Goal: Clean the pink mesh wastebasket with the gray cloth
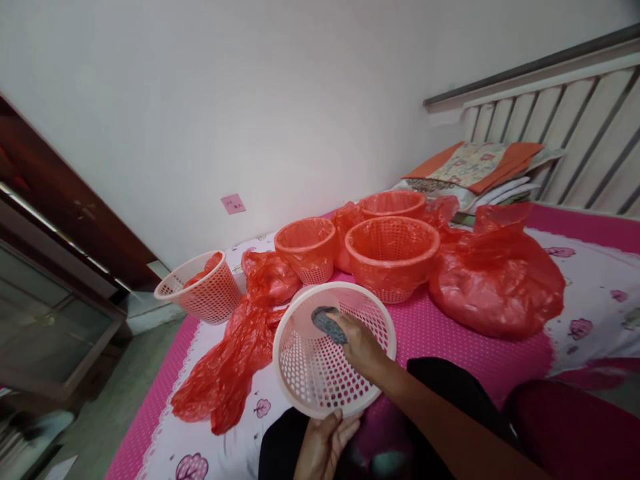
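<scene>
The person's left hand [327,440] is holding the near white basket [320,373] by its near rim, the thumb resting on the rim and the other fingers curling underneath. The right hand [357,343] is reaching in over the rim from the right, its fingers gripping a grey cloth [327,323]. The cloth is showing within the basket's mouth, towards the far side; one cannot tell whether it is touching the inner wall. The basket is tilting its opening towards the person, just above the dark-clothed legs [450,377] at the near side of the bedspread [465,347].

To the left, a crumpled red bag [227,373] is spreading over the bed, with a red bundle [273,277] sitting just beyond it. Farther left, a second white basket [217,300] is leaning, red plastic showing inside. Beyond the near white basket, three baskets are wearing red plastic: a left one [305,263], a right one [393,270] and a far one [393,203]. A bulging red bag [495,287] is lying to their right. At the far right, folded textiles [470,167] are resting near a white ribbed panel [540,127]. A pink note [233,204] is sticking to the far wall [300,100].
</scene>
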### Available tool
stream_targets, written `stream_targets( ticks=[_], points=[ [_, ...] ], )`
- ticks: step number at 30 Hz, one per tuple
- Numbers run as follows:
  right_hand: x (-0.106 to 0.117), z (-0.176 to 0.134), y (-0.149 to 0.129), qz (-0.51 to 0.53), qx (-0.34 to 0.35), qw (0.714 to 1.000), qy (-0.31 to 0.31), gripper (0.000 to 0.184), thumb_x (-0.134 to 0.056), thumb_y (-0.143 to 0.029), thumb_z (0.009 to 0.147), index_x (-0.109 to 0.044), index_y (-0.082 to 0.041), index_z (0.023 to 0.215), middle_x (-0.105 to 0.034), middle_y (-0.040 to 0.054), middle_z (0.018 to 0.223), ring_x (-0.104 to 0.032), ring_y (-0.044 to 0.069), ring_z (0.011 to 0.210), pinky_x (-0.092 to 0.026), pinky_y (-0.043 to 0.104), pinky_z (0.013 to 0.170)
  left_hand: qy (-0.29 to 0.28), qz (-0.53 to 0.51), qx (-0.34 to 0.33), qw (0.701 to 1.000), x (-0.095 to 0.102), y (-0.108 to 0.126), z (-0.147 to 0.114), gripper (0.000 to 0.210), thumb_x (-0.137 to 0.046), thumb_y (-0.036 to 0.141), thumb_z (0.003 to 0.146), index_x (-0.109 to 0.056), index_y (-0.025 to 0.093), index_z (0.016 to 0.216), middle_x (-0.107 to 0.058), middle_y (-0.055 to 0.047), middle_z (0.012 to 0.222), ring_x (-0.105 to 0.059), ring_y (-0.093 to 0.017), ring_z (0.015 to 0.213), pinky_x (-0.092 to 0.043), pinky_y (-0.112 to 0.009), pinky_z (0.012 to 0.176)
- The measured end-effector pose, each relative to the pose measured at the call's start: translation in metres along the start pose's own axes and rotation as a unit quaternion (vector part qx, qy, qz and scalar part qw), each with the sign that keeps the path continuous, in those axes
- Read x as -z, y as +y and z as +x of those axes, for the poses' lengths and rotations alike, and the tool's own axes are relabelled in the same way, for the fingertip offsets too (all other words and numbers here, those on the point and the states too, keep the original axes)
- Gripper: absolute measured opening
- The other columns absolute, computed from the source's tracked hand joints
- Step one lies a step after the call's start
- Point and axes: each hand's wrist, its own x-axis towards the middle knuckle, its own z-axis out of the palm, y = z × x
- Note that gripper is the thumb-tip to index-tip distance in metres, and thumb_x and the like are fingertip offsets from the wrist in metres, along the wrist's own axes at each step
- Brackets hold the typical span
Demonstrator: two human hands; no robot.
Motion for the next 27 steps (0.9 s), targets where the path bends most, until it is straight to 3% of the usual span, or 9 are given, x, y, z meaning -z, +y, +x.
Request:
stream_targets(
  ticks=[2,4,7,12,15,22,27],
  points=[
    [-0.018,0.018,0.014,-0.09,0.024,0.995,-0.02,0.071,-0.044,0.005,0.081,-0.064,-0.02,0.144,-0.072,0.0117,0.139,-0.064,0.027,0.131,-0.048,0.047,0.116,0.015,-0.004,0.006,1.0,0.003,-0.005,0.004,0.094,-0.1,0.029,0.066,-0.059,0.015,0.149,-0.084,-0.021,0.114,-0.079,-0.044,0.111,-0.052,-0.058,0.112],
    [-0.037,0.031,0.03,-0.187,0.006,0.98,-0.071,0.066,-0.043,0.004,0.088,-0.061,-0.019,0.148,-0.066,0.0143,0.149,-0.057,0.028,0.14,-0.043,0.049,0.119,0.023,-0.01,0.016,1.0,0.01,-0.012,0.01,0.102,-0.103,0.034,0.058,-0.06,0.015,0.148,-0.085,-0.021,0.11,-0.079,-0.046,0.109,-0.052,-0.06,0.111],
    [-0.066,0.036,0.049,-0.223,-0.027,0.967,-0.121,0.054,-0.045,-0.001,0.094,-0.065,-0.016,0.143,-0.063,0.0188,0.151,-0.056,0.031,0.141,-0.042,0.05,0.119,0.022,-0.015,0.01,1.0,0.023,-0.023,0.022,0.104,-0.103,0.039,0.056,-0.059,0.015,0.148,-0.084,-0.023,0.114,-0.078,-0.048,0.11,-0.052,-0.061,0.109],
    [-0.098,0.021,0.065,-0.249,-0.08,0.938,-0.226,0.035,-0.062,-0.005,0.085,-0.075,-0.01,0.117,-0.076,0.0216,0.119,-0.069,0.035,0.118,-0.048,0.048,0.107,0.037,-0.009,0.019,0.999,0.031,-0.034,0.032,0.104,-0.102,0.041,0.056,-0.06,0.013,0.147,-0.084,-0.024,0.11,-0.077,-0.048,0.112,-0.053,-0.059,0.108],
    [-0.105,0.016,0.071,-0.247,-0.096,0.927,-0.267,0.041,-0.07,-0.007,0.076,-0.073,-0.01,0.117,-0.075,0.0204,0.119,-0.068,0.036,0.117,-0.048,0.047,0.105,0.049,-0.013,0.024,0.998,0.03,-0.034,0.031,0.107,-0.102,0.039,0.055,-0.057,0.012,0.149,-0.085,-0.024,0.107,-0.078,-0.048,0.11,-0.055,-0.058,0.105],
    [-0.112,0.011,0.084,-0.213,-0.136,0.933,-0.257,0.044,-0.064,-0.005,0.074,-0.075,-0.016,0.116,-0.075,0.0173,0.128,-0.065,0.035,0.127,-0.045,0.047,0.109,0.033,-0.01,0.038,0.999,0.019,-0.018,0.022,0.099,-0.098,0.026,0.064,-0.054,0.011,0.151,-0.084,-0.023,0.111,-0.079,-0.045,0.11,-0.059,-0.052,0.101],
    [-0.114,-0.003,0.09,-0.154,-0.155,0.951,-0.219,0.06,-0.063,-0.003,0.069,-0.076,-0.023,0.124,-0.073,0.011,0.139,-0.065,0.032,0.132,-0.045,0.045,0.113,0.044,-0.006,0.038,0.998,0.013,-0.013,0.017,0.1,-0.101,0.026,0.056,-0.059,0.012,0.146,-0.085,-0.021,0.105,-0.08,-0.045,0.104,-0.058,-0.055,0.104]
  ],
)
